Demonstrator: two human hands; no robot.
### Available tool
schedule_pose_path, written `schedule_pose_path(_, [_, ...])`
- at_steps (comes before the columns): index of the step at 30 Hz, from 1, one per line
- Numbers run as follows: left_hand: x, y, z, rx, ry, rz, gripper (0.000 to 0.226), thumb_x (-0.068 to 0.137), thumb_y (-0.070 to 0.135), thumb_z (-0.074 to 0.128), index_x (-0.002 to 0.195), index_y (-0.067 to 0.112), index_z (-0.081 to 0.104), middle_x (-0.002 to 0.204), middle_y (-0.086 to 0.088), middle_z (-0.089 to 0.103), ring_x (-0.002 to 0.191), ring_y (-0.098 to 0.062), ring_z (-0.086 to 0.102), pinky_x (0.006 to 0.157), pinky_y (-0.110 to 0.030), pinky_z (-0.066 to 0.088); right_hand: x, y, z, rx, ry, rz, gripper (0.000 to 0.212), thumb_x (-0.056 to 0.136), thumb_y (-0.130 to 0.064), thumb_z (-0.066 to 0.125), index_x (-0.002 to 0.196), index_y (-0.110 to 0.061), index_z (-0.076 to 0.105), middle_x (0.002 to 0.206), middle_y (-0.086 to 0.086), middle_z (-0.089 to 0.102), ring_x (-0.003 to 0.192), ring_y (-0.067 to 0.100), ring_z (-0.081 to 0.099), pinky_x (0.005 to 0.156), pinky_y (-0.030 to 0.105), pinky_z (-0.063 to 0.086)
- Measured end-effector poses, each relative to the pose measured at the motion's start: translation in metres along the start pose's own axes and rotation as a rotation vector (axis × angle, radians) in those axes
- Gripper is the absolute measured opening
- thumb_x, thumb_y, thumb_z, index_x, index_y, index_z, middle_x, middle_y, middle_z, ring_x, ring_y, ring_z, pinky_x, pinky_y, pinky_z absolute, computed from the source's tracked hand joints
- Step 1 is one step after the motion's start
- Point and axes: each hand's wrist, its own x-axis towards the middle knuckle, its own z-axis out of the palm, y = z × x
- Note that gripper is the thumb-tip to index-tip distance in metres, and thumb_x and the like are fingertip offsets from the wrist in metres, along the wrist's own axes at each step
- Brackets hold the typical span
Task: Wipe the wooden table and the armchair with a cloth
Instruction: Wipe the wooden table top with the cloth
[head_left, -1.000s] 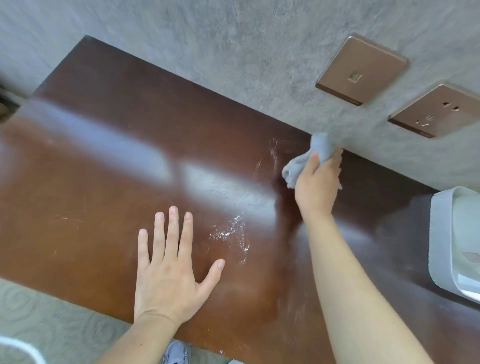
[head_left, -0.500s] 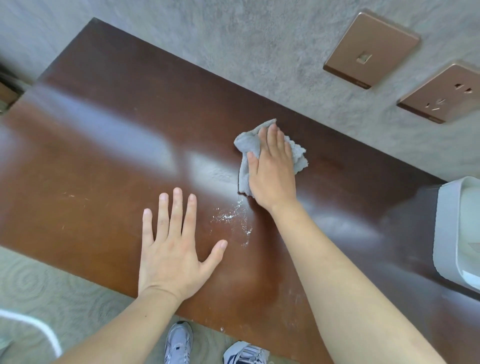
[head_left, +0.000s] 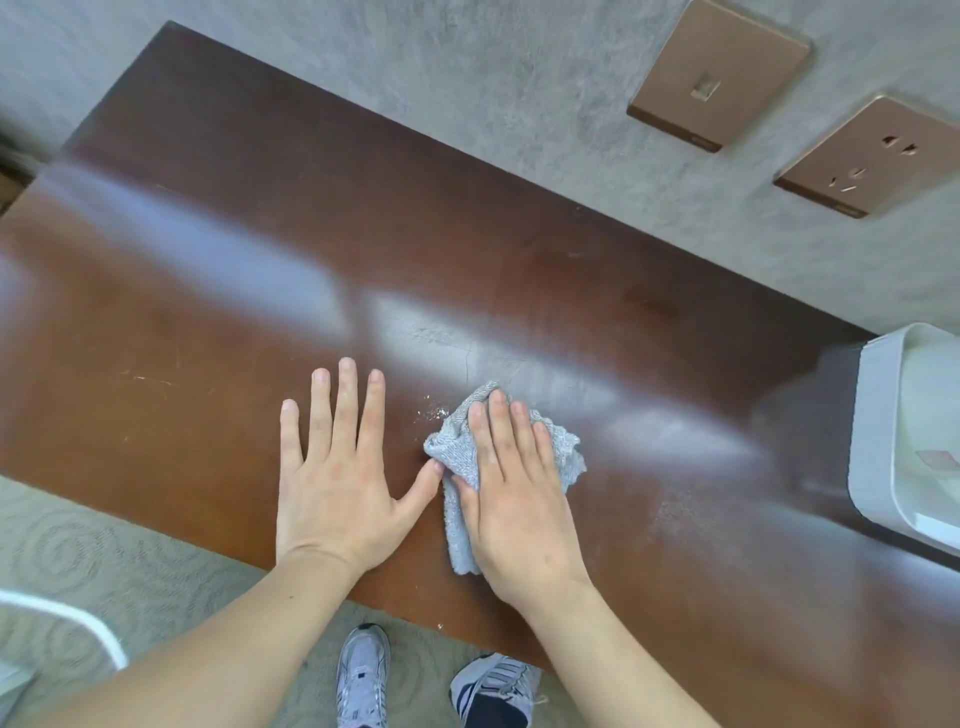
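Note:
The dark brown wooden table (head_left: 218, 291) fills most of the head view and stands against a grey wall. A crumpled grey cloth (head_left: 457, 452) lies on it near the front edge. My right hand (head_left: 514, 499) presses flat on the cloth with straight fingers, covering most of it. My left hand (head_left: 337, 478) rests flat on the bare wood just left of the cloth, fingers spread, its thumb tip touching the cloth's edge. A few white specks (head_left: 434, 413) lie on the wood beside the cloth's upper left corner. No armchair is in view.
A white plastic container (head_left: 878, 431) stands on the table at the right edge. Two bronze wall plates, a switch (head_left: 719, 75) and a socket (head_left: 872, 156), are on the wall behind. My shoes (head_left: 363, 675) stand on patterned carpet below the table's front edge.
My right hand has dragged the cloth from the back of the table by the wall toward the front edge, over the white smear, ending beside my left hand. The left hand stayed put.

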Motion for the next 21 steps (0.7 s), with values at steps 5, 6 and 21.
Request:
schedule_pose_path(5, [0.003,0.001,-0.001,-0.005,0.004,-0.001,0.094,0.092,0.075,0.016,0.160,0.009,0.021,0.168,-0.015,0.011,0.156,-0.033,0.007,0.123,-0.059,0.012,0.048,0.018,-0.016,0.007,0.015,0.089,0.065,0.102,-0.042,0.021,0.157,-0.010,0.007,0.165,0.008,0.001,0.152,0.023,0.000,0.124,0.041,0.006])
schedule_pose_path(6, [0.003,0.001,-0.002,-0.003,-0.005,-0.003,0.094,0.092,0.075,0.016,0.160,0.010,0.021,0.168,-0.015,0.011,0.156,-0.033,0.007,0.123,-0.059,0.012,0.062,0.022,-0.019,0.016,0.029,0.121,0.064,0.102,-0.041,0.021,0.157,-0.010,0.008,0.165,0.008,0.002,0.152,0.024,0.002,0.124,0.041,0.006])
schedule_pose_path(21, [0.002,-0.002,0.002,-0.050,0.028,-0.013,0.096,0.090,0.079,0.007,0.161,0.014,0.016,0.169,-0.011,0.008,0.156,-0.029,0.002,0.124,-0.055,0.006,0.166,0.061,-0.039,-0.001,0.221,0.272,0.058,0.104,-0.032,0.029,0.154,-0.004,0.019,0.161,0.014,0.020,0.148,0.029,0.018,0.122,0.041,0.010])
